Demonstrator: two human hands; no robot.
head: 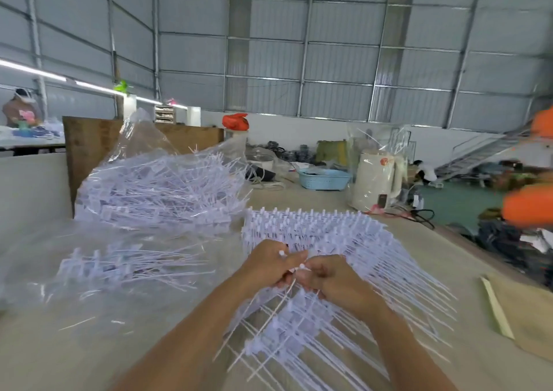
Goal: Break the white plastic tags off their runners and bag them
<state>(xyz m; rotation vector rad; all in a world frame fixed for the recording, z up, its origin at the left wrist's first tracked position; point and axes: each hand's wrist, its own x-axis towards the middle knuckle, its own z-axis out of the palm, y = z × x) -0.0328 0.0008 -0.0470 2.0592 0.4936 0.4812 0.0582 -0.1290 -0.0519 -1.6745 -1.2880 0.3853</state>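
Clear bag (143, 148) apparently holds tags (161, 187).

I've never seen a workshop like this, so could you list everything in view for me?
runner stack: one, white, table centre under the hands
clear bag of tags: one heap, white, table left
loose tags: small pile, white, on plastic sheet, near left
basket: one, light blue, far table
kettle: one, cream, right of basket
red bag: one, on far ledge
table: one, beige
left hand: grip on a white runner
right hand: grip on the same runner
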